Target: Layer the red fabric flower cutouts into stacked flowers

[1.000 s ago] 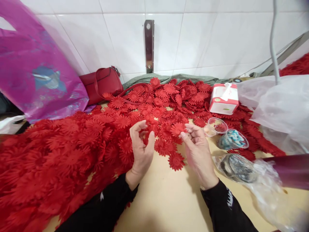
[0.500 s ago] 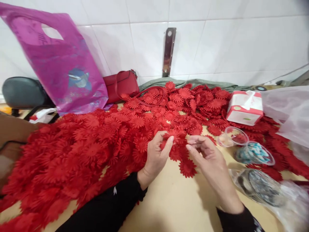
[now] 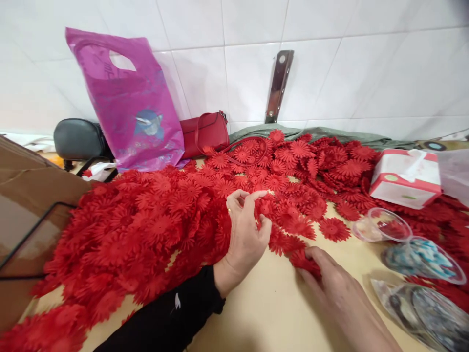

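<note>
In the head view a yellowish bench (image 3: 256,313) carries a wide heap of red flowers (image 3: 146,230), spread from the near left corner back to the tiled wall. The left hand (image 3: 245,233) sits at the heap's near edge, wrist on the bench, fingers (image 3: 238,198) curled loosely and apart over the flowers – touching them, clamped on nothing that shows. The right hand (image 3: 337,288) lies flat and low just to its right, fingertips pressed on a flower (image 3: 306,261) at the rim of the heap; whether it pinches that flower or only rests on it cannot be told. A single flower lies loose on the bench beyond, near a clear cup (image 3: 383,226). Beside the cup stands a second cup with blue and white bits (image 3: 423,256), and a crumpled clear bag (image 3: 417,305) lies nearer. A tissue box (image 3: 405,178) rests on the flowers at the right. At the back – against the wall – lean a purple bag (image 3: 128,105) and a red purse (image 3: 205,134).
</note>
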### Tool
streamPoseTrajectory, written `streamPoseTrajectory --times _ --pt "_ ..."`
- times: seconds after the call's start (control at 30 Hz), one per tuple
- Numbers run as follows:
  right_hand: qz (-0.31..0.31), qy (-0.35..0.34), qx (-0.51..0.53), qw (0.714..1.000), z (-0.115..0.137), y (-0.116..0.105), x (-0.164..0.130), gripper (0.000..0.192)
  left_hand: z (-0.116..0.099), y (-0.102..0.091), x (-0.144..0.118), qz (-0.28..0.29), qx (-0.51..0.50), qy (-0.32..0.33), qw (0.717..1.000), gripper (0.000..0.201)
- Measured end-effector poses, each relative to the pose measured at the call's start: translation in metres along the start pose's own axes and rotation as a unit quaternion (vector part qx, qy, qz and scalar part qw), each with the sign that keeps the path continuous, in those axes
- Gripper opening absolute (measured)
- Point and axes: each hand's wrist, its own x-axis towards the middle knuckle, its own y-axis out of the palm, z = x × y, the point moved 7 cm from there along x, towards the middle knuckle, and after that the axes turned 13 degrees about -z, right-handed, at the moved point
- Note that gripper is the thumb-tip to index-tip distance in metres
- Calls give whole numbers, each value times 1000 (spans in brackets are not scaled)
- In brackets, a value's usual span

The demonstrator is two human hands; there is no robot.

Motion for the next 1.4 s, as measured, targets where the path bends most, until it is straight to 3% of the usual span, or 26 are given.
streamPoseTrajectory --times 0.07,0.17,0.23,0.3,0.37,0.47,0.6,0.8,1.0,1.1,1.23,1.4 --pt "-11 28 9 1000 10 -10 11 13 -2 -2 4 6 -16 -25 1000 58" --pt "-54 38 84 994 32 -27 35 19 -10 3 0 58 -122 -100 986 44" --pt "-74 40 162 983 44 -31 52 20 -13 12 -12 107 -204 -191 954 37" --pt "-43 52 258 964 54 -20 63 26 -11 21 -28 135 -261 -285 912 35" --pt "-4 72 328 942 59 -2 67 31 -5 25 -39 140 -299 -331 884 29" --pt "-19 92 361 928 55 19 64 41 12 23 -43 107 -308 -346 880 25" --pt "-108 55 355 927 47 21 57 60 34 21 -40 75 -337 -368 863 34" --pt "-140 -42 329 933 56 8 55 40 35 22 -35 81 -345 -348 868 44" --pt "-101 32 402 909 49 24 52 33 37 25 -36 92 -326 -347 875 41" --pt "-119 52 430 893 44 24 53 31 36 28 -37 112 -321 -335 878 36" --pt "-165 14 349 922 45 12 55 34 33 31 -39 145 -332 -332 871 34" --pt "-231 -89 225 942 56 -2 52 30 35 28 -37 131 -309 -318 887 37"
